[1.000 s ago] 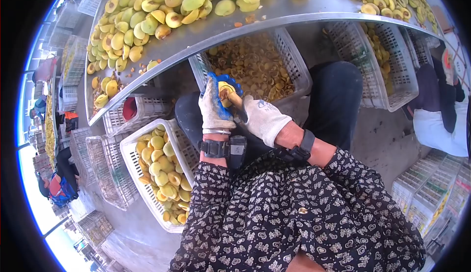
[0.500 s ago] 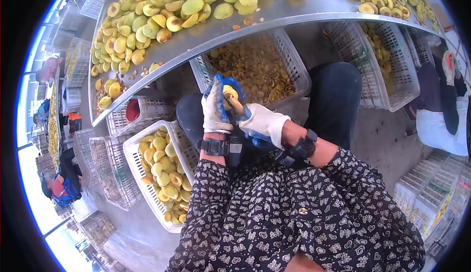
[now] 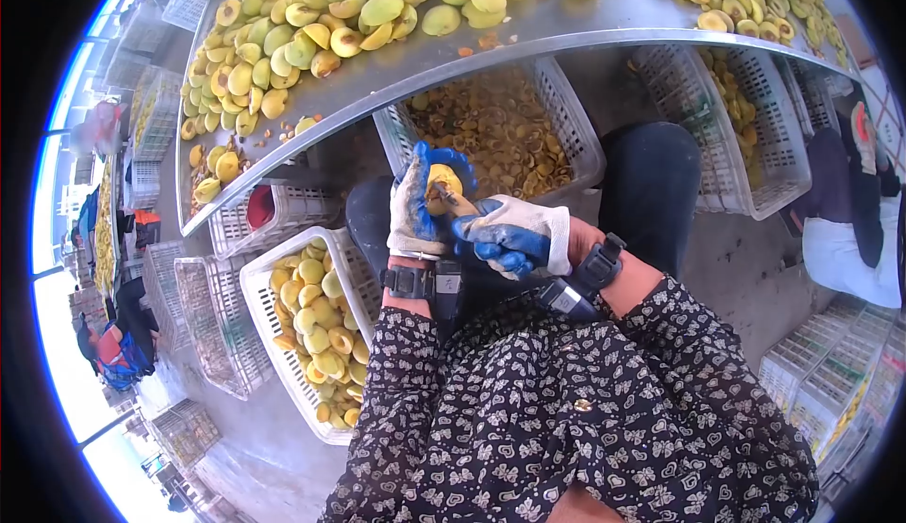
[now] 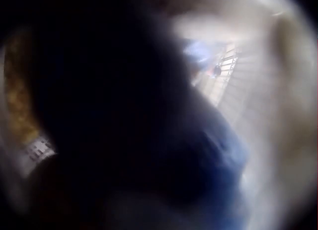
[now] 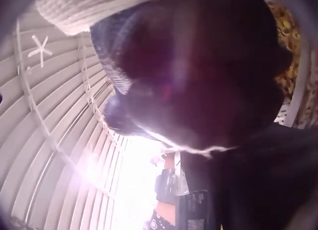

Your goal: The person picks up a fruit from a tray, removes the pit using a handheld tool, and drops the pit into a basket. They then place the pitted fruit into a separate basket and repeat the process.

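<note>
In the head view my left hand, in a white and blue work glove, holds a yellow fruit half in its curled fingers. My right hand, gloved alike, grips a tool with a tan, wooden-looking handle. The tool's far end meets the fruit's cut face; its tip is hidden there. Both hands are close together above my lap. A dark, blurred shape fills most of the left wrist view. The right wrist view shows the dark underside of the gloved right hand and little of its grip.
A metal table heaped with yellow-green fruit halves curves ahead. Beneath its edge, a white crate holds brownish fruit pieces. Another crate of fruit halves stands left of my legs. More crates and a seated person are at right.
My right hand has turned over, so the blue side of its glove now faces the camera, and it has shifted slightly right. The left hand keeps holding the fruit half.
</note>
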A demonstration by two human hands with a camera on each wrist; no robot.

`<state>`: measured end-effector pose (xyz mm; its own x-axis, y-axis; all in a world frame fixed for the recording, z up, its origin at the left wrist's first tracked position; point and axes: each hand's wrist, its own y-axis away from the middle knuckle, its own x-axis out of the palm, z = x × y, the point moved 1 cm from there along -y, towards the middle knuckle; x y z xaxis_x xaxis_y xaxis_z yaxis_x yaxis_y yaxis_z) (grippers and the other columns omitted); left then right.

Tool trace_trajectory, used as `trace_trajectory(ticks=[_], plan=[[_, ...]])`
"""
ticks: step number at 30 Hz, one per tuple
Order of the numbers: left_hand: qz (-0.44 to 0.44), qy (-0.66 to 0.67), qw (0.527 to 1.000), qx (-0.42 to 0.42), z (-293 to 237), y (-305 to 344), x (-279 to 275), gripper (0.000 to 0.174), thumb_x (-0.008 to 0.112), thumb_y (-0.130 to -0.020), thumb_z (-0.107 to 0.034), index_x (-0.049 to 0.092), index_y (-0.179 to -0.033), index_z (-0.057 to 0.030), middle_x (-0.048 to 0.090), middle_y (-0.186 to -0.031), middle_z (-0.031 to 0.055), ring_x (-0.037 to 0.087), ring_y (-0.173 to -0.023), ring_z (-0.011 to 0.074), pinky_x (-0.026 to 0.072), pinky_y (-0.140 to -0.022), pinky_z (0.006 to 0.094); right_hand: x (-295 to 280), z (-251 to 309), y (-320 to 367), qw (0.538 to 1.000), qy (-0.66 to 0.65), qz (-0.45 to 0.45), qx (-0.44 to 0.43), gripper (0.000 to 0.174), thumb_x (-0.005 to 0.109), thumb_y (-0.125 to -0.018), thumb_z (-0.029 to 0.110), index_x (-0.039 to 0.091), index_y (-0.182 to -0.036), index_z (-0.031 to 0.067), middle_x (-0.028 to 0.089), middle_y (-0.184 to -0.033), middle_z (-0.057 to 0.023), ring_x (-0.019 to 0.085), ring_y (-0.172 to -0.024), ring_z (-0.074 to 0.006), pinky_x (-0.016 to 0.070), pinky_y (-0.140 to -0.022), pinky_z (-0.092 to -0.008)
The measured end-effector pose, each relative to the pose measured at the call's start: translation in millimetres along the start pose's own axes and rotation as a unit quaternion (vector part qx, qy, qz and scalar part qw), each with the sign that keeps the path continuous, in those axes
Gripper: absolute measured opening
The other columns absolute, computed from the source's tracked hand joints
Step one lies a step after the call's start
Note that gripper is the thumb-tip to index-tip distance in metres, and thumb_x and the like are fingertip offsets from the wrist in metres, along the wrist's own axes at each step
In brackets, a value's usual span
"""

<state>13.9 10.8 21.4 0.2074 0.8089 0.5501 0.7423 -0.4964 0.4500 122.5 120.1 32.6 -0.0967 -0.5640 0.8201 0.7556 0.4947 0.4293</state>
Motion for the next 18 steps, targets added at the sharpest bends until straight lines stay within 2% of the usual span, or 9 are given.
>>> trace_trajectory(ticks=[2,4,5,6,8,11,16,17,18], plan=[[0.019,0.008,1.0,0.01,4,-5,-7,0.031,0.063,-0.085,-0.033,0.061,-0.087,-0.0017,0.062,-0.071,0.0087,0.062,-0.061,0.0208,0.0535,-0.056,0.0327,5,0,-3,1.0,-0.008,0.003,-0.008,0.018,0.059,-0.087,0.026,0.055,-0.085,0.0078,0.053,-0.062,0.0017,0.05,-0.044,-0.0078,0.0391,-0.037,-0.0195],[-0.065,-0.083,0.994,-0.006,4,-8,-10,0.026,0.061,-0.087,-0.031,0.061,-0.087,-0.0043,0.063,-0.073,0.0071,0.062,-0.062,0.0183,0.0519,-0.054,0.0298,20,5,-3,0.964,0.211,-0.16,0.032,0.016,0.056,-0.088,0.022,0.053,-0.077,0.0108,0.049,-0.058,0.0036,0.043,-0.04,-0.0087,0.0337,-0.035,-0.0234],[-0.082,-0.115,0.99,-0.026,1,-4,-4,0.022,0.064,-0.085,-0.026,0.061,-0.087,-0.0052,0.064,-0.074,0.0051,0.062,-0.059,0.0162,0.0515,-0.052,0.0278,17,5,-3,0.963,0.229,-0.138,0.013,0.016,0.055,-0.088,0.023,0.053,-0.078,0.0102,0.05,-0.059,0.0029,0.043,-0.04,-0.0095,0.034,-0.035,-0.0242],[-0.055,-0.117,0.99,-0.062,-5,2,2,0.02,0.066,-0.083,-0.024,0.062,-0.087,-0.0052,0.064,-0.074,0.004,0.061,-0.056,0.015,0.0508,-0.05,0.027,16,5,0,0.979,0.14,-0.13,0.065,0.014,0.054,-0.089,0.022,0.054,-0.08,0.0099,0.048,-0.057,0.0039,0.043,-0.04,-0.0082,0.0343,-0.035,-0.023],[-0.043,-0.158,0.986,-0.036,10,-18,-20,0.023,0.065,-0.084,-0.027,0.062,-0.082,-0.0043,0.063,-0.069,0.0056,0.06,-0.053,0.0163,0.0496,-0.048,0.028,-5,-8,4,0.996,-0.07,0.024,0.051,0.014,0.052,-0.091,0.022,0.055,-0.084,0.0101,0.045,-0.055,0.0052,0.042,-0.039,-0.0058,0.0333,-0.035,-0.0211],[0.029,-0.161,0.984,-0.071,9,-15,-14,0.033,0.063,-0.084,-0.034,0.062,-0.072,-0.003,0.061,-0.063,0.0093,0.058,-0.05,0.0193,0.0468,-0.045,0.0294,-9,-18,2,0.955,-0.253,0.129,0.087,0.022,0.047,-0.094,0.027,0.055,-0.09,0.0078,0.044,-0.056,0.0063,0.04,-0.039,-0.0033,0.031,-0.035,-0.0192],[-0.089,-0.07,0.992,0.058,0,-28,2,0.026,0.062,-0.086,-0.029,0.061,-0.089,-0.0029,0.063,-0.074,0.0057,0.06,-0.06,0.0173,0.0502,-0.055,0.0289,0,-20,-1,0.928,-0.33,0.171,-0.016,0.029,0.042,-0.096,0.027,0.054,-0.096,0.0004,0.04,-0.055,0.007,0.038,-0.038,-0.0037,0.0306,-0.035,-0.0208],[0.011,-0.085,0.979,0.185,1,-28,-1,0.026,0.056,-0.09,-0.029,0.06,-0.091,-0.0041,0.062,-0.079,0.0058,0.061,-0.069,0.0189,0.0506,-0.061,0.0299,-7,-17,-2,0.932,-0.277,0.225,-0.059,0.03,0.042,-0.096,0.026,0.054,-0.097,-0.0011,0.038,-0.053,0.0074,0.034,-0.035,-0.0037,0.0294,-0.034,-0.021],[0.023,0.052,0.997,0.058,-12,-35,6,0.026,0.05,-0.093,-0.029,0.059,-0.09,-0.0046,0.062,-0.081,0.0067,0.061,-0.073,0.0207,0.0509,-0.065,0.0307,-8,-8,6,0.935,-0.268,0.221,-0.063,0.03,0.042,-0.096,0.025,0.055,-0.098,-0.0023,0.036,-0.052,0.008,0.03,-0.032,-0.0034,0.0281,-0.033,-0.0209]])
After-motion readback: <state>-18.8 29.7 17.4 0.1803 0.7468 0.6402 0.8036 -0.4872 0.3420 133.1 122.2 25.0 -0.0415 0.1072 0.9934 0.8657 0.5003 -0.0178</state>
